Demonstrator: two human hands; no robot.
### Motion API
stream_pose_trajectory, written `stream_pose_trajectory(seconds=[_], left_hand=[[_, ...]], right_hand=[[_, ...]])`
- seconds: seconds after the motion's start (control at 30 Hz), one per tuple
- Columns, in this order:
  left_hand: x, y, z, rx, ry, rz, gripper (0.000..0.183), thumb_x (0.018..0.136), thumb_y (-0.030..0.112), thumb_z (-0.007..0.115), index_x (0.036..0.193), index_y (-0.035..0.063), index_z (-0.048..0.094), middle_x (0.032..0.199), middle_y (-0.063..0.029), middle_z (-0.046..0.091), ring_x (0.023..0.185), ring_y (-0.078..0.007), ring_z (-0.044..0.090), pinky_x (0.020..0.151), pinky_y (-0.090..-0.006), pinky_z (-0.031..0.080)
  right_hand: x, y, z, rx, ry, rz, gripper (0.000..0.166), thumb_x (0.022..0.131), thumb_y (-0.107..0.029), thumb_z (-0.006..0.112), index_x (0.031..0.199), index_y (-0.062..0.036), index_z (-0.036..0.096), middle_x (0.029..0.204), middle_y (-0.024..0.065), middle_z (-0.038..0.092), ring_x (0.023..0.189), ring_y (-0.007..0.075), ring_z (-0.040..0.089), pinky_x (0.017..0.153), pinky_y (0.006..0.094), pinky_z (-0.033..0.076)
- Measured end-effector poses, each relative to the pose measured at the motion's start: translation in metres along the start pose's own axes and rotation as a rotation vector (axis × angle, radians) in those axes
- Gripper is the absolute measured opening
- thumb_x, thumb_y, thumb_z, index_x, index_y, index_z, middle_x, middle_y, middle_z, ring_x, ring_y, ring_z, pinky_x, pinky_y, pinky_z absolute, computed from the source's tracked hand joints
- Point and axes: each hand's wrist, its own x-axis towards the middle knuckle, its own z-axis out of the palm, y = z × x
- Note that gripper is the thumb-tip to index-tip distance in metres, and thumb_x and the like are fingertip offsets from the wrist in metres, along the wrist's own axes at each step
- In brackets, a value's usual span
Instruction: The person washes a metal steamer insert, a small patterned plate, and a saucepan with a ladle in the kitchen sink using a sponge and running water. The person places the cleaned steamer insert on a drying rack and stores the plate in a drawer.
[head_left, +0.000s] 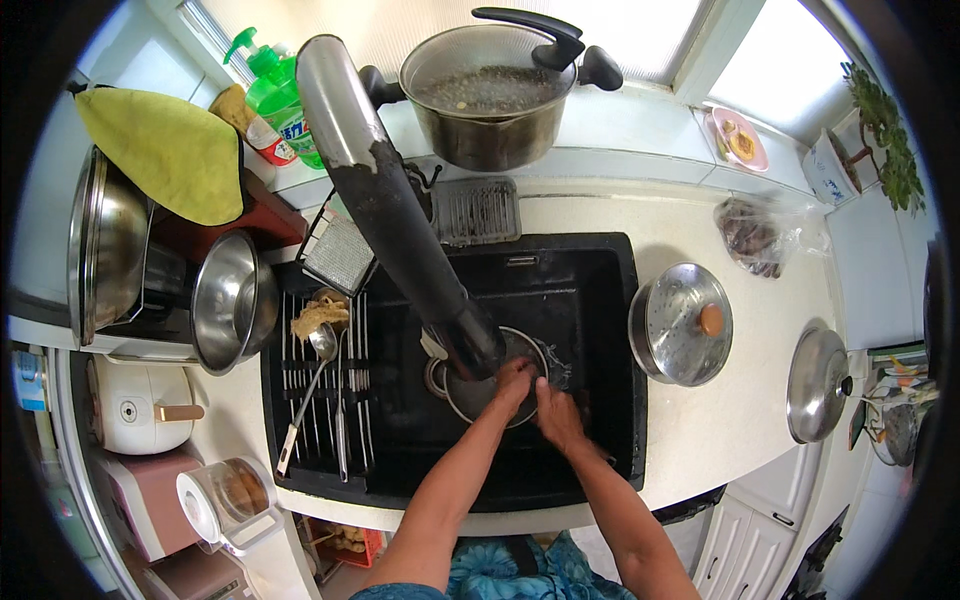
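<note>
Both my hands are down in the black sink (600, 322), close together over a round metal-rimmed bowl (466, 401). My left hand (516, 386) is at the bowl's right inner side, beneath the end of the black faucet (420, 240). Just to its right, my right hand (557, 414) has its fingers bent near the bowl's rim. Whether either hand holds something small cannot be made out. Water splashes beside the rim. Left of the bowl, a rack (365, 420) carries a metal ladle (307, 409), a second long-handled utensil (342, 427) and a tan fibrous scrubber (319, 315).
A lidded pot (487, 135) stands behind the sink, a smaller lidded pot (649, 330) to its right. Farther right lie a pan lid (814, 386) and a plastic bag (750, 236). At left are a metal bowl (236, 300), rice cooker (124, 409) and clear pitcher (232, 491).
</note>
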Motion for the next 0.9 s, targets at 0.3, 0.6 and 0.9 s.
stream_pose_trajectory(seconds=[0.3, 0.6, 0.9], left_hand=[[-0.018, -0.01, -0.031, 0.089, -0.208, 0.034, 0.031, 0.095, 0.011, 0.052, 0.122, 0.0009, 0.063, 0.113, -0.0111, 0.067, 0.104, -0.0192, 0.06, 0.089, -0.0322, 0.046], [0.062, -0.005, -0.051, -1.194, 0.204, -0.341, 0.028, 0.099, 0.025, 0.041, 0.11, 0.0051, 0.058, 0.105, -0.0154, 0.062, 0.095, -0.0345, 0.06, 0.076, -0.0542, 0.055], [0.029, 0.001, -0.024, -0.813, 0.081, -0.234, 0.023, 0.096, 0.014, 0.045, 0.113, 0.0027, 0.057, 0.11, -0.0148, 0.06, 0.095, -0.031, 0.057, 0.083, -0.0494, 0.051]], right_hand=[[-0.008, -0.019, 0.001, -0.023, -0.024, -0.005, 0.067, 0.102, -0.051, 0.022, 0.109, 0.0003, 0.064, 0.095, 0.0311, 0.065, 0.098, 0.0501, 0.059, 0.086, 0.0539, 0.044], [-0.006, -0.014, 0.001, 0.056, -0.08, -0.028, 0.068, 0.101, -0.054, 0.025, 0.114, 0.0019, 0.061, 0.095, 0.0326, 0.065, 0.096, 0.0505, 0.06, 0.085, 0.0559, 0.045], [-0.007, -0.01, 0.001, -0.007, -0.065, -0.006, 0.066, 0.101, -0.053, 0.025, 0.118, 0.0004, 0.059, 0.096, 0.0305, 0.066, 0.096, 0.0515, 0.06, 0.086, 0.0556, 0.044]])
